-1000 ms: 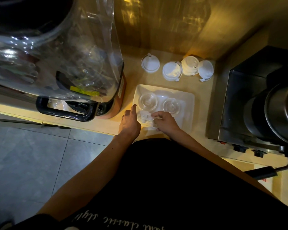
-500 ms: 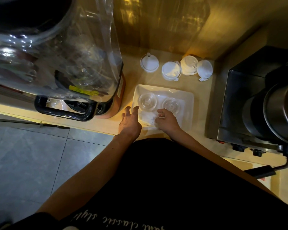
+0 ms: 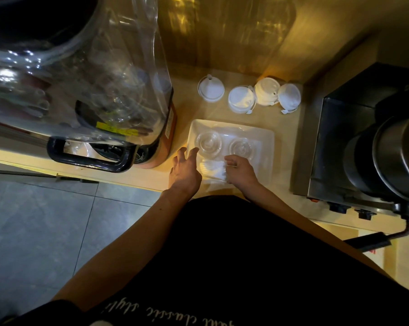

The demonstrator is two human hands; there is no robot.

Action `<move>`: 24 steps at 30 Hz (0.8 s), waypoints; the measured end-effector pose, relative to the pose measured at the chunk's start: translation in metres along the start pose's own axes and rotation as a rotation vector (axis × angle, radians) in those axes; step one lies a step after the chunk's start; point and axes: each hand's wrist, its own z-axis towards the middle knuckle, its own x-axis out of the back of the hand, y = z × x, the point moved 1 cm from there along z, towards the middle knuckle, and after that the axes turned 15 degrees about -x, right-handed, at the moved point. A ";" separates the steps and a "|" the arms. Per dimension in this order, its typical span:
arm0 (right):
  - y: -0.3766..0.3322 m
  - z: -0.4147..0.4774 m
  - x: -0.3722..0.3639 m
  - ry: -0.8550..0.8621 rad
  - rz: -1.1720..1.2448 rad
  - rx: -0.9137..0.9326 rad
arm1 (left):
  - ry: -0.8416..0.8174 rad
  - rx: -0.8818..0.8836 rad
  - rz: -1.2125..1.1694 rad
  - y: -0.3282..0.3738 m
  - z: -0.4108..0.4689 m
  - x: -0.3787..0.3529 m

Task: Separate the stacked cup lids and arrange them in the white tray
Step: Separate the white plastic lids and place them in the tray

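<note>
Upper left of the frame: clear blender cover (image 3: 85,74), largest by far, with a black handle (image 3: 85,158) at its lower edge. Right edge: black machine (image 3: 335,142) carrying a steel cylinder (image 3: 401,156). Centre, on the counter (image 3: 288,180): white tray (image 3: 268,147).

Inside the tray, two clear lids lying flat and apart: left clear lid (image 3: 208,141) toward the far left corner, right clear lid (image 3: 242,147) beside it. Held lids (image 3: 212,169), white, at the tray's near left corner, between both hands. Beyond the tray, toward the wall, four white lid stacks in a row (image 3: 210,88), (image 3: 241,98), (image 3: 267,90), (image 3: 289,95), the third tilted.

Right hand (image 3: 240,171): fingers curled, pinching the held lids from their right side. Left hand (image 3: 184,170): fingers straight and fanned, gripping nothing, tips at the tray's left rim just beside the left clear lid.

Against one second ago: left hand then close against the held lids with fingers together, now off them and spread. Right hand slightly deeper into the tray. Both clear lids unmoved.

Writing: "classic" in white cursive on the black garment (image 3: 245,267) at bottom. Yellow label (image 3: 118,130) on the blender too small to read.
</note>
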 end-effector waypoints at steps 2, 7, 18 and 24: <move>0.001 0.001 0.001 0.005 0.008 -0.005 | 0.011 -0.010 0.007 0.000 0.001 0.000; 0.003 0.004 0.008 0.048 0.052 -0.002 | 0.044 -0.026 0.013 0.004 0.003 0.001; 0.003 -0.005 0.018 0.132 0.083 0.026 | 0.074 -0.044 0.050 0.010 0.006 0.000; 0.005 -0.004 0.025 0.187 0.118 0.039 | 0.094 -0.070 0.063 0.011 0.008 -0.002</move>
